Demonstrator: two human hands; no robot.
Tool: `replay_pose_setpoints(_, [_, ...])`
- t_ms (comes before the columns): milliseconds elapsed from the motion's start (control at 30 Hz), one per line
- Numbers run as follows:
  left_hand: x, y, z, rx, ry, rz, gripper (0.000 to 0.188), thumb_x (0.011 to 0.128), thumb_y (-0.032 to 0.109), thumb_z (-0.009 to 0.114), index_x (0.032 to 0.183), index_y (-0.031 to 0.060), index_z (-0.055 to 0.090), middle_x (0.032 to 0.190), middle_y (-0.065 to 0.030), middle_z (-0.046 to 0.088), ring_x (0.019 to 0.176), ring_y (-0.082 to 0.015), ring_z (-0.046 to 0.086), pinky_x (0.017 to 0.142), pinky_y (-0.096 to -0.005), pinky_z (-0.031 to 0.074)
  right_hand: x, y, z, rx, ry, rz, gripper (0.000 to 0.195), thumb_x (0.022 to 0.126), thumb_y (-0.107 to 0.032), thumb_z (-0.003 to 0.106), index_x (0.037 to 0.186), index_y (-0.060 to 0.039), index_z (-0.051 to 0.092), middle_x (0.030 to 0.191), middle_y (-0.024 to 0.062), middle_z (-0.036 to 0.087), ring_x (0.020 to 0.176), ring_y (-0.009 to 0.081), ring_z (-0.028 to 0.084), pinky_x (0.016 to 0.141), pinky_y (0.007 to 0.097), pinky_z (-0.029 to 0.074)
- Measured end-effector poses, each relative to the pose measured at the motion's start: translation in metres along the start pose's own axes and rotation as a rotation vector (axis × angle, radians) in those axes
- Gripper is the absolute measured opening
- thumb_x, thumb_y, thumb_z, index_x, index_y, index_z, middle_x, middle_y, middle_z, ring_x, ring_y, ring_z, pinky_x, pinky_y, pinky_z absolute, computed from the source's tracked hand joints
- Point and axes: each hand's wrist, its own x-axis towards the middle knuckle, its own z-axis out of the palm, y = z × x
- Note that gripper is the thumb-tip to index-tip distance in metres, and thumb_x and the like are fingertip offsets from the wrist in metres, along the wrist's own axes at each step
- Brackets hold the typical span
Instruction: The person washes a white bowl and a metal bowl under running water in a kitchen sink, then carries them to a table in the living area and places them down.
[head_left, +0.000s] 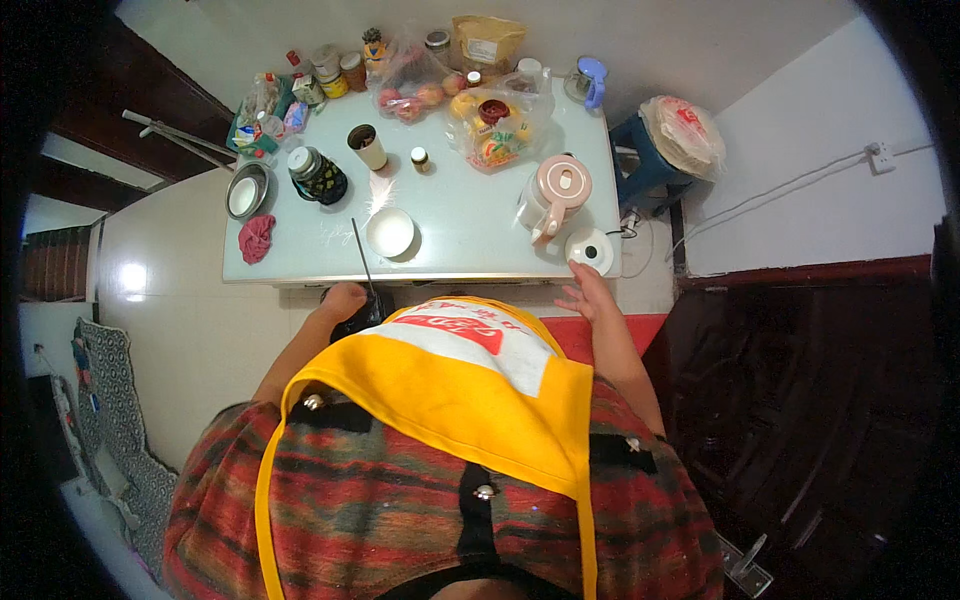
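Note:
My left hand (345, 301) is at the table's front edge with its fingers curled. Beside it a thin dark stick (361, 251) slants up over the tabletop; whether my fingers grip it is unclear. Something black and glossy (367, 311), perhaps a plastic bag, is partly hidden below that hand. A white bowl (390, 232) sits just beyond the stick. My right hand (589, 296) has its fingers apart and holds nothing. Its fingertips are close to the round white kettle base (589, 251); contact is hard to tell. The pink-and-white electric kettle (559, 191) stands off the base.
A lidded flask (319, 176), a cup (367, 146) and a small jar (420, 159) stand on the glass-topped table (465, 251). Bagged fruit (495, 124) lies behind them. At left are a metal bowl (247, 191) and red cloth (256, 238). A blue stool (652, 172) flanks the table.

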Motion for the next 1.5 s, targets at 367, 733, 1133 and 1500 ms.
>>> replay_pose_setpoints(367, [-0.163, -0.050, 0.054, -0.384, 0.071, -0.558, 0.027, 0.078, 0.019, 0.062, 0.096, -0.0008, 0.065, 0.098, -0.0176, 0.065, 0.095, -0.0271, 0.062, 0.084, -0.0320, 0.047, 0.115, -0.050, 0.044, 0.036, -0.090, 0.178, 0.078, 0.077, -0.040, 0.067, 0.139, -0.0206, 0.023, 0.146, 0.0089, 0.011, 0.128, 0.0403, 0.018, 0.083, 0.0595, 0.044])
replay_pose_setpoints(733, [-0.181, 0.068, 0.072, -0.586, 0.160, -0.570, 0.028, 0.079, 0.019, 0.062, 0.098, -0.0011, 0.064, 0.100, -0.0169, 0.065, 0.096, -0.0254, 0.061, 0.084, -0.0310, 0.047, 0.177, -0.048, 0.027, -0.020, -0.023, 0.211, 0.055, 0.072, -0.021, 0.069, 0.120, -0.0110, 0.043, 0.116, 0.0147, 0.045, 0.107, 0.0362, 0.044, 0.080, 0.0520, 0.047])
replay_pose_setpoints(1133, [-0.063, 0.073, 0.057, -0.527, 0.033, -0.365, 0.029, 0.081, 0.017, 0.061, 0.104, -0.0009, 0.062, 0.099, -0.0143, 0.065, 0.095, -0.0230, 0.062, 0.084, -0.0298, 0.047, 0.025, -0.051, -0.092, -0.057, -0.084, -0.032, 0.045, 0.073, -0.014, 0.066, 0.114, -0.0072, 0.048, 0.104, 0.0038, 0.055, 0.096, 0.0178, 0.053, 0.084, 0.0383, 0.044])
replay_pose_setpoints(1500, [-0.053, 0.114, 0.042, -0.444, -0.034, -0.341, 0.030, 0.082, 0.018, 0.061, 0.107, 0.0015, 0.062, 0.107, -0.0153, 0.062, 0.101, -0.0265, 0.059, 0.087, -0.0316, 0.046, 0.017, -0.018, -0.147, -0.088, 0.094, 0.089, 0.045, 0.073, -0.014, 0.063, 0.114, -0.0055, 0.049, 0.105, 0.0058, 0.056, 0.094, 0.0197, 0.055, 0.078, 0.0356, 0.047])
